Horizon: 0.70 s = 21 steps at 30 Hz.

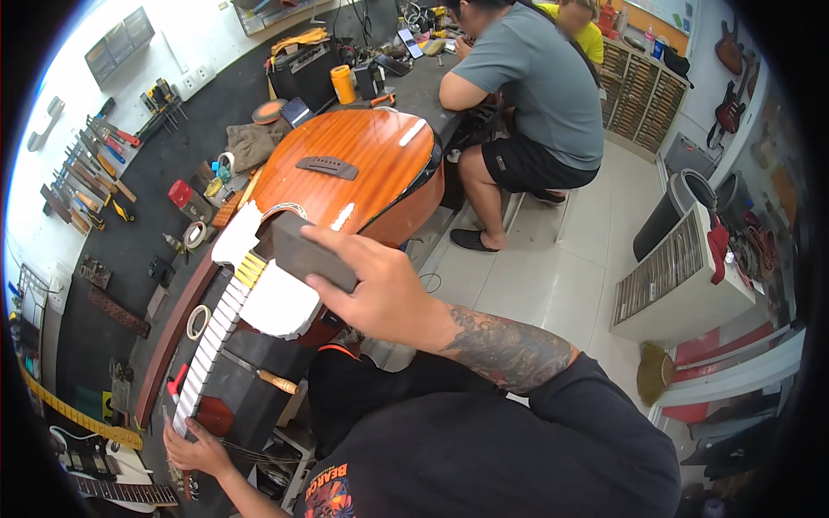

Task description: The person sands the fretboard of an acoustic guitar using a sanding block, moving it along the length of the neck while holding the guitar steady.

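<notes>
The guitar (pixel 371 164) lies face up along the bench (pixel 250 345), its body toward the far end and its neck (pixel 216 341) running back to the near left corner. The right hand (pixel 380 285) grips a dark block (pixel 313 256) over the white cover (pixel 281 302) beside the soundhole; whether the block touches it, I cannot tell. The left hand (pixel 197 447) wraps the neck's end, fingers on one side, thumb on the other. If the block slips past the cover, it could mark the glossy top; a lifted cover edge could cause the same. Too hard a push could swing the body, which seems to overhang the bench's right edge, toward the seated co-worker (pixel 535 95). Should the left hand loosen, the neck might shift against the wood-handled tool (pixel 278 382) or tape roll (pixel 198 322) lying near it, and get nicked.
</notes>
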Available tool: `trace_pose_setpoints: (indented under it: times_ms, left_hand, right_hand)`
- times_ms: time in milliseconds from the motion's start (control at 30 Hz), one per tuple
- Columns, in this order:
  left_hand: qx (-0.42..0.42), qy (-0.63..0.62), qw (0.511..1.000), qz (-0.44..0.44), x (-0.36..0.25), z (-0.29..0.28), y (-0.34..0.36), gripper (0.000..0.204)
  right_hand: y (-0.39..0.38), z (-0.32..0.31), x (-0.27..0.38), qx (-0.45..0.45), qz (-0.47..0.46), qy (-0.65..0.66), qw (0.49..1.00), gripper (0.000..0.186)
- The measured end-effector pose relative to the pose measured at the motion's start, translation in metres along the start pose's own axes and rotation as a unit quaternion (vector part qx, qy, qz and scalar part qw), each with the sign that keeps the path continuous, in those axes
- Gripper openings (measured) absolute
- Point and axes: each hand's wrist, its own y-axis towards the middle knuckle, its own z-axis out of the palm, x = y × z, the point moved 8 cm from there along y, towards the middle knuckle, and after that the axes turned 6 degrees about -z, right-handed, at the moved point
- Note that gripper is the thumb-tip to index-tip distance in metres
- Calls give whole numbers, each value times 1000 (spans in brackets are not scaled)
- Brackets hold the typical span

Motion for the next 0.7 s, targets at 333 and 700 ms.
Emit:
trace_pose_setpoints:
  times_ms: [333, 700]
  left_hand:
    - [104, -443, 882, 124, -153, -40, -49, 35]
    - [331, -790, 350, -379, -151, 84, -64, 36]
  right_hand:
    - [-41, -9, -41, -25, 250, 310, 917, 61]
    - [-7, 73, 6, 99, 147, 64, 982, 65]
